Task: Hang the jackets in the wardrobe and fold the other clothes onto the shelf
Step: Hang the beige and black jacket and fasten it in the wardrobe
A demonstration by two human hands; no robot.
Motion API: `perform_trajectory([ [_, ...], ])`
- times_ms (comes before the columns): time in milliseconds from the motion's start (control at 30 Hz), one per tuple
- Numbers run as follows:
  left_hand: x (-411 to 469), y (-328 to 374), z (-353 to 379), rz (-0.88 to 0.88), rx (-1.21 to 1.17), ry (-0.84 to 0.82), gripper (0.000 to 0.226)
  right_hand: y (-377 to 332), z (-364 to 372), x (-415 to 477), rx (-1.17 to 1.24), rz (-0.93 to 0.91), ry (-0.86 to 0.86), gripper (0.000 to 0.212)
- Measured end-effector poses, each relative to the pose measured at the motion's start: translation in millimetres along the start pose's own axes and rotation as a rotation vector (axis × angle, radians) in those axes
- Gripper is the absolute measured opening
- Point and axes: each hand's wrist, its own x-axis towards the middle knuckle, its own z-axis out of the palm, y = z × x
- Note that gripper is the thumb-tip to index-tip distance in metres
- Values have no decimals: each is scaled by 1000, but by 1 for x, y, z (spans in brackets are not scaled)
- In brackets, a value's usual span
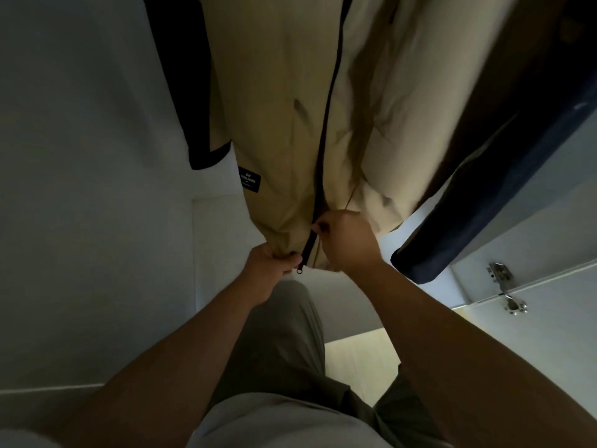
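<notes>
Currently: jacket (284, 124) hangs in wardrobe (97, 156) beside navy garment (484, 205). Grip: left hand (268, 270) clenches hem (284, 248) beside zip (328, 108); right hand (347, 242) pinches zip just above. Risk: slack hem, teeth misalign, fabric snags; hard tug may pull jacket off hanger, unseen.

**Place:** home interior, at a wardrobe (97, 156); dim light.

**What shows it:**
- Tan jacket (284, 108), hanging full length. It has a black zip (327, 124) down the front and a black label (249, 178) near the hem.
- Navy garment (484, 202), hanging just beside the jacket on the right.
- Black-trimmed sleeve (193, 124), hanging at the jacket's left.
- Plain white panels at the left and back, meeting in a straight corner seam.
- White door (555, 344) at the right, joined to the side panel by a metal hinge (504, 287).
- Pale wood-look floor (358, 360) below.

**Note:** the fittings and clothing are household ones. Which room it is cannot be told.
</notes>
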Motion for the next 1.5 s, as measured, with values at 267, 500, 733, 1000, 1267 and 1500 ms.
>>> perform_trajectory([
  [267,-5,15,20,395,349,634,64,-15,-8,0,-209,-12,45,19],
  [500,-10,14,28,673,577,351,9,-32,-15,0,-184,1,-75,4],
  [733,0,-2,21,551,643,383,28,-37,-33,16,-335,-70,178,17],
  [1000,4,43,29,668,594,383,27,-41,-52,16,-286,-136,301,11],
  [1267,16,58,37,732,629,414,31,-49,-75,23,-320,-168,389,9],
  [1500,6,109,51,822,544,483,19,-63,-105,29,-341,-226,529,9],
])
